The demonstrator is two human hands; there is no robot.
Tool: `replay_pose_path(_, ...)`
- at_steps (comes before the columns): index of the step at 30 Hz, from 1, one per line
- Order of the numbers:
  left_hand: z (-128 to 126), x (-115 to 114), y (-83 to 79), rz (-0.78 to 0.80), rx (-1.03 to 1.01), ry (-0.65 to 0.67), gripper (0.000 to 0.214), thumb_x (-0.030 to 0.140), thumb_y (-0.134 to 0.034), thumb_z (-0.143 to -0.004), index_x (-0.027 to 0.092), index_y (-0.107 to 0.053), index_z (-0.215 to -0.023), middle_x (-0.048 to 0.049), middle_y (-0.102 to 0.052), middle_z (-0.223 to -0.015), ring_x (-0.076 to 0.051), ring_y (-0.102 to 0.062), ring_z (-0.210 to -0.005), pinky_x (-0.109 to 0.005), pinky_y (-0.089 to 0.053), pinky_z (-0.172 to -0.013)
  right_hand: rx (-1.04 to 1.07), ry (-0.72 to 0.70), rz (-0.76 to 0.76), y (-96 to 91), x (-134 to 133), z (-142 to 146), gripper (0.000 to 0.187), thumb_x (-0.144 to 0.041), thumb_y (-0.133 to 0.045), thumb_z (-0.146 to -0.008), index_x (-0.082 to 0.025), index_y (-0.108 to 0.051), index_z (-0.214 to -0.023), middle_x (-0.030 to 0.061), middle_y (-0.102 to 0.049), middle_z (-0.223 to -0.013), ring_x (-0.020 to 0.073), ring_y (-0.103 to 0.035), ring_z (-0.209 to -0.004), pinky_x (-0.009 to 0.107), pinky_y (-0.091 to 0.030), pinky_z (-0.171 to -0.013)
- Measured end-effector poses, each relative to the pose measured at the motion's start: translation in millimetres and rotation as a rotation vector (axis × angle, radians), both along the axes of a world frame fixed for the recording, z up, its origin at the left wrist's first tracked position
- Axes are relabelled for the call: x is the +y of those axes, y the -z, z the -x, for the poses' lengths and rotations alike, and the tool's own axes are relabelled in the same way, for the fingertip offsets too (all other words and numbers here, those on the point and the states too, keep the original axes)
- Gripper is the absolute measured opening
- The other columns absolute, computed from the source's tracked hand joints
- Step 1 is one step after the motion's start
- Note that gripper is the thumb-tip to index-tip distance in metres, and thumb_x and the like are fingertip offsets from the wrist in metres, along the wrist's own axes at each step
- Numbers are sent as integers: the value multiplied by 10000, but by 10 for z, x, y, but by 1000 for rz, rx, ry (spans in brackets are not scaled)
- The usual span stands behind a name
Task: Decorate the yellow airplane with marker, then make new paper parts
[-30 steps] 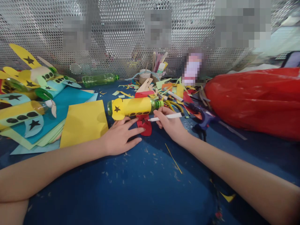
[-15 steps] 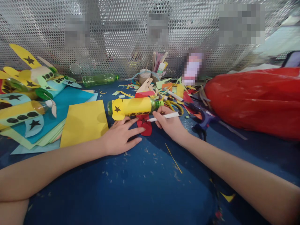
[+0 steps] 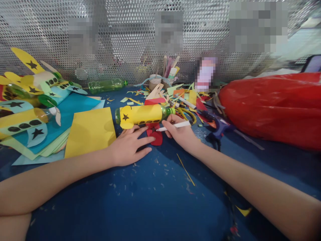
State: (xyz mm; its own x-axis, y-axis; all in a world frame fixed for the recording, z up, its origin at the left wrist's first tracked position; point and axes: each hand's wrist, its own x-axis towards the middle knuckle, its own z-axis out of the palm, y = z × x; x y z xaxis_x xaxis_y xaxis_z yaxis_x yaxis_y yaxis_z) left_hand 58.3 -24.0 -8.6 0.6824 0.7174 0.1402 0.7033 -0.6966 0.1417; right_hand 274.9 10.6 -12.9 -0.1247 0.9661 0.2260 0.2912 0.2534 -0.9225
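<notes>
Pinching a white marker [image 3: 181,125], the right hand [image 3: 182,134] works at a perhaps unfinished star [image 3: 153,130] on red paper [image 3: 157,140]; the left hand [image 3: 129,146] lies spread; ovals [image 3: 149,122] on the yellow-wrapped bottle [image 3: 145,113] look done.

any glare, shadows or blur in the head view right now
In the head view: glossy highlights on the red plastic; a soft shadow on the blue table beside the right forearm; pixelated blocks over the perforated metal; fine detail around the white marker looks soft.

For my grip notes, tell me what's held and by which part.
The right hand holds a white marker by the barrel, near its tip; the left hand lies spread, gripping nothing.
</notes>
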Motion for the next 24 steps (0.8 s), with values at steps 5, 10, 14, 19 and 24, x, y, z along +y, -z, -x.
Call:
replay_pose_path(5, -1, 4, 2, 2, 8, 3, 447, 483, -373, -982, 310, -560, -1350, -93, -428, -1489, -349, -409, -1269, -558, -388, -1049, -4, 15, 10, -6, -2, 2, 294, -209, -545, -874, -236, -386, -628, -89, -466, -413, 80, -378, -381, 250, -293, -448)
replay_pose_path(10, 1, 2, 10, -6, 1, 3, 443, 481, -376, -983, 311, -559, -1348, -88, -430, -1486, -346, -404, -1273, -558, -384, -1054, -6, -1, -3, 0, 0, 4, 279, -221, -548, -867, -232, -397, -633, -89, -467, -409, 78, -389, -385, 242, -303, -448)
replay_pose_path(14, 1, -2, 13, 2, -2, -3, 439, 479, -386, -981, 317, -555, -1352, -86, -427, -1491, -346, -404, -1272, -554, -385, -1055, -1, 18, -5, 1, 3, 9, 289, -207, -541, -866, -233, -388, -622, -88, -461, -399, 76, -380, -377, 242, -296, -443)
replay_pose_path(19, 0, 0, 13, 2, 7, -6, 442, 482, -375, -984, 319, -554, -1354, -81, -422, -1496, -345, -400, -1279, -553, -374, -1064, 3, 7, 8, 5, 13, 9, 287, -212, -544, -869, -234, -393, -627, -89, -464, -404, 76, -380, -375, 244, -296, -438)
replay_pose_path(24, 1, 4, 12, 1, 6, -6, 438, 482, -379, -983, 325, -554, -1353, -78, -424, -1495, -343, -400, -1281, -556, -378, -1060, 4, 7, 0, 20, 14, -1, 284, -220, -542, -875, -234, -390, -635, -87, -462, -408, 77, -381, -378, 246, -295, -441)
